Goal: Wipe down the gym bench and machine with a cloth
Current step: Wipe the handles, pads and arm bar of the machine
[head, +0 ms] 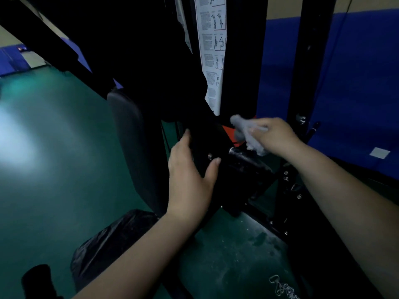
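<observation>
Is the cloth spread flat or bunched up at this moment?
Bunched up. The cloth is a crumpled wad gripped in the right hand, loose ends sticking out past the fingers.

I see a dark green floor (54, 169) carrying everything here, with a pale glare patch at the far left. The black machine frame (287, 208) stands on it at the right, its base bolted through low brackets. Near the frame's foot the floor is scuffed with whitish dust, and a small metal chain (282, 288) lies on it at the near right. A padded black seat (112, 240) sits low at near left.
</observation>
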Demonstrator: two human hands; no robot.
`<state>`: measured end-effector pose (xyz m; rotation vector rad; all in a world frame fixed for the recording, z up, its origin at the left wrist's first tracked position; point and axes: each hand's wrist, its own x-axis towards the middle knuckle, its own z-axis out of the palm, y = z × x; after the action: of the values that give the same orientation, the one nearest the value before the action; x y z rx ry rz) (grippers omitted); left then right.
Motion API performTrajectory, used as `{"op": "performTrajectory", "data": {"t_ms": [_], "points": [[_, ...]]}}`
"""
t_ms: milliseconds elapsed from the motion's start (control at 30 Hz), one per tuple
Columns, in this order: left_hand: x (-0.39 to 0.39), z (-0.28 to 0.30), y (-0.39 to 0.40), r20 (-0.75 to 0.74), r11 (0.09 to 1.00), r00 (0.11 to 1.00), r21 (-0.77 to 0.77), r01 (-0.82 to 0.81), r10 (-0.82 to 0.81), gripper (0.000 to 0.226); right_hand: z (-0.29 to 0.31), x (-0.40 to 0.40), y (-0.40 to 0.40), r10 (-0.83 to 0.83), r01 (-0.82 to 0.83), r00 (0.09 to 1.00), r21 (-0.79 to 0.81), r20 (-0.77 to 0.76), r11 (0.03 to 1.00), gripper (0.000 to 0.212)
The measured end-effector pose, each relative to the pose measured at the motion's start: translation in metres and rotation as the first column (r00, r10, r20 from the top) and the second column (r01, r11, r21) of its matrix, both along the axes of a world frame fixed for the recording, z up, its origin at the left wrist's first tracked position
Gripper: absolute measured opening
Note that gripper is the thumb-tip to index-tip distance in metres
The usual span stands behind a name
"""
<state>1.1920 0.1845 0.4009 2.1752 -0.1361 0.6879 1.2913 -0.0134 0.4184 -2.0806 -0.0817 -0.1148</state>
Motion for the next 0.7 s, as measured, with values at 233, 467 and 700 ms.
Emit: {"op": "performTrajectory", "data": {"t_ms": [233,467,700], "points": [[0.035,0.005,-0.001,-0.129,0.991,0.990,-0.129,0.047,-0.064,0.062,-0.026,-0.023,0.048,-0.046,0.097,0.991,-0.432,0.127,0.897,0.042],[0.070,0.009,0.008,-0.218,0.977,0.966,-0.190,0.097,-0.138,0.062,-0.010,-0.027,0.000,-0.160,0.116,0.986,-0.487,-0.051,0.866,0.038],[0.073,0.004,0.010,-0.199,0.972,0.966,-0.196,0.127,-0.166,0.063,-0.043,-0.027,0.043,-0.087,0.288,0.921,-0.513,0.380,0.809,0.044]]}}
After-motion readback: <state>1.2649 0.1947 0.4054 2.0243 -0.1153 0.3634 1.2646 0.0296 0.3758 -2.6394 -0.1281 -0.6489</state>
